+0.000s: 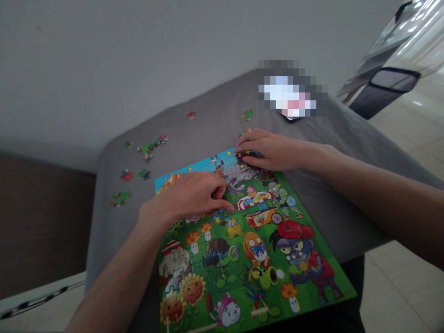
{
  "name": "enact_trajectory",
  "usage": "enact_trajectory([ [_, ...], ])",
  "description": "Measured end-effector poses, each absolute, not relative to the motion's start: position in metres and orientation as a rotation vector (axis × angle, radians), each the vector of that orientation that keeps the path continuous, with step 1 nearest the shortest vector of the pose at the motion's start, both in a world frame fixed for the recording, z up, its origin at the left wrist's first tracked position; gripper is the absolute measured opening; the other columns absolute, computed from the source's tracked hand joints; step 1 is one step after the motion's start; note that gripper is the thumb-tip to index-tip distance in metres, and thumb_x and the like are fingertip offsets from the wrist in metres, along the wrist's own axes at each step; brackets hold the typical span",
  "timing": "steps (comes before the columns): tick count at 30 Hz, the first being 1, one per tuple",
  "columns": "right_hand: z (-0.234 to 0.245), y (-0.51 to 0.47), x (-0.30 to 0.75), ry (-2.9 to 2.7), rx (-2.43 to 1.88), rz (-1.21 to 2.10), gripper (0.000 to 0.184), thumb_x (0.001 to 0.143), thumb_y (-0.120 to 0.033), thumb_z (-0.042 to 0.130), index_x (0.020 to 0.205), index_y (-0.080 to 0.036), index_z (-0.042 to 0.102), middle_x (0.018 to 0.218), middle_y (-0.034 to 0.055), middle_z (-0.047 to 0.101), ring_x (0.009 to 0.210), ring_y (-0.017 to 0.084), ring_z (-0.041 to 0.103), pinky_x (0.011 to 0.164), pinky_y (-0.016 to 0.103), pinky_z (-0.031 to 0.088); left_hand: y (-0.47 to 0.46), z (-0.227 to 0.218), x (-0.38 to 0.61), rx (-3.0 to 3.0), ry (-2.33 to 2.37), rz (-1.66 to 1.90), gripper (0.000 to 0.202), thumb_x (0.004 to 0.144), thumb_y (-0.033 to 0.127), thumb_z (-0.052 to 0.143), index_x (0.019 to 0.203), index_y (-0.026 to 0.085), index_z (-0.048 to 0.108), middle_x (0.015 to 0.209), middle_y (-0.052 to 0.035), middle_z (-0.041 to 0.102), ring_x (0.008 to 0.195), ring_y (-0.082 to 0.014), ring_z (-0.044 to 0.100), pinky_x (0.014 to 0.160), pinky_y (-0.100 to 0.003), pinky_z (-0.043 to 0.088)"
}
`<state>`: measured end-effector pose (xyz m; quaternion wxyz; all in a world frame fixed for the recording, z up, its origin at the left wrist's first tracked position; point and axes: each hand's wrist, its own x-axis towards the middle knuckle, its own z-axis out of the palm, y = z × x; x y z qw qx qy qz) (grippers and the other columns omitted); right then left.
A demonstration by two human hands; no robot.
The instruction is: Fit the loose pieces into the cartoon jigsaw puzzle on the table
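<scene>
A colourful cartoon jigsaw puzzle [222, 252] lies on the grey surface in front of me, largely filled with joined pieces. My left hand [194, 192] rests over its upper left part. Its fingers are curled under and the thumb points right; whatever they may hold is hidden. At the puzzle's upper right corner lies my right hand [262, 150], palm down. Those fingers are stretched toward the left, with the thumb apart. Just behind them a loose puzzle piece [243, 133] is partly covered.
Several loose pieces are scattered on the grey fabric surface [208, 132], among them a joined cluster [151, 148] at the left and a green piece [247, 114] at the back. A pixelated phone [291, 99] lies at the far right. A wall [138, 60] rises behind.
</scene>
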<state>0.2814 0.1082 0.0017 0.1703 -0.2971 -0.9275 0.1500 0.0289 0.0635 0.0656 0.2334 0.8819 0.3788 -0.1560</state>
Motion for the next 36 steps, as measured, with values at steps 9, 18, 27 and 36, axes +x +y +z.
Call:
enact_trajectory([
  [9,0.001,0.108,0.281,-2.604,-0.845,0.496,0.033,0.100,-0.030,0.050,0.120,-0.015,0.072,0.123,0.0157,0.067,0.120,0.030,0.059,0.114,0.049,0.041,0.055,0.064,0.032,2.360,1.202,-0.448,0.042,0.088,0.053,0.074,0.069,0.021,0.055,0.068,-0.0009,0.061,0.062,-0.0161,0.049,0.056,-0.030,0.022],
  [18,0.000,0.107,0.281,-2.627,-0.838,0.414,0.032,0.103,-0.029,0.048,0.121,-0.017,0.070,0.125,0.0148,0.068,0.123,0.028,0.060,0.115,0.052,0.043,0.055,0.060,0.028,2.363,1.230,-0.403,0.040,0.087,0.053,0.076,0.071,0.021,0.056,0.066,0.0000,0.060,0.061,-0.0164,0.050,0.055,-0.030,0.023],
  [27,0.006,0.102,0.277,-2.595,-0.860,0.411,0.029,0.102,-0.027,0.051,0.122,-0.022,0.071,0.127,0.0128,0.069,0.123,0.027,0.063,0.115,0.054,0.045,0.034,0.055,0.025,2.467,1.206,-0.238,0.031,0.094,0.035,0.072,0.078,0.021,0.050,0.079,-0.0016,0.064,0.070,-0.0184,0.057,0.059,-0.030,0.027],
  [36,0.003,0.119,0.295,-2.194,-1.104,0.170,0.035,0.101,-0.025,0.046,0.127,-0.022,0.068,0.124,0.0140,0.072,0.121,0.030,0.064,0.107,0.056,0.050,0.018,0.050,-0.012,2.420,1.156,0.141,0.014,0.103,0.035,0.057,0.105,0.023,0.063,0.101,-0.0037,0.071,0.092,-0.0213,0.065,0.082,-0.034,0.046],
])
